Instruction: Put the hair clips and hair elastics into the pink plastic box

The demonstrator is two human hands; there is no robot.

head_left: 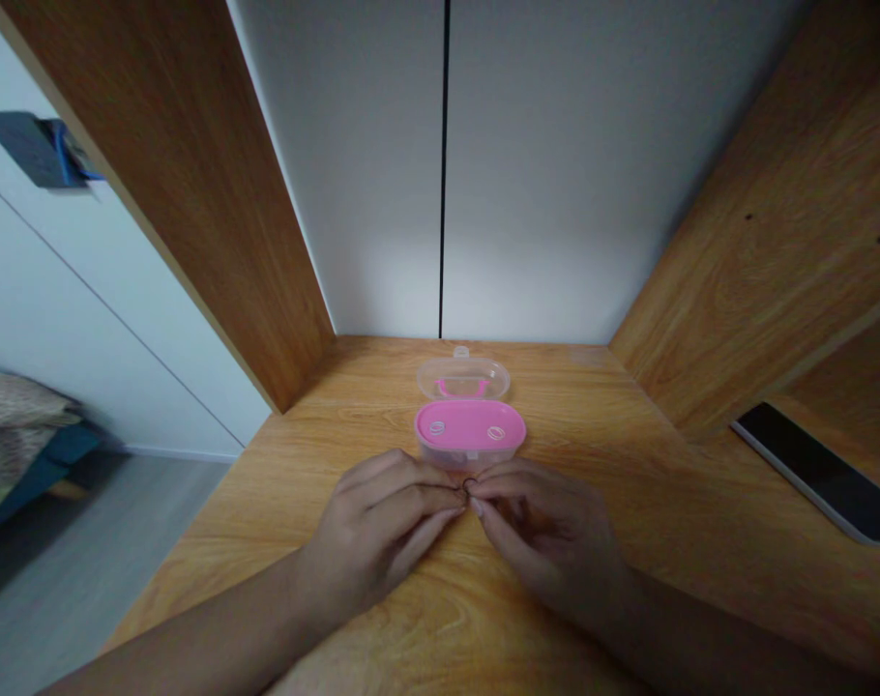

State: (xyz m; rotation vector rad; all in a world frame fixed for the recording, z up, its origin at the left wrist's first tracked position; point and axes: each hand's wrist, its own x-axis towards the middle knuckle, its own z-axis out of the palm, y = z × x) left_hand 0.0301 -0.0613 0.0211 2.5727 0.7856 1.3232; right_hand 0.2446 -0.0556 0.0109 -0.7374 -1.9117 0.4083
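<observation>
Between my two hands is a small dark loop point(470, 485), thin like a ring or an elastic band; its exact kind is too small to tell. My left hand point(386, 522) pinches its left side with the fingertips pressed together. On the other side, my right hand point(548, 532) grips it between thumb and forefinger. Just beyond the fingertips stands an oval case point(471, 425) with a pink top and a clear lower body. Two small pale looped shapes show on the pink surface. Its transparent lid point(463, 375) is swung back behind it, with a pink piece showing through.
The wooden tabletop point(324, 416) runs back to a pale panel point(382, 193) with a dark vertical seam. A phone point(817, 474) lies at the right, beside a wooden side board point(774, 242). Another wooden upright point(193, 174) bounds the left. Patterned fabric point(19, 435) shows beyond the table.
</observation>
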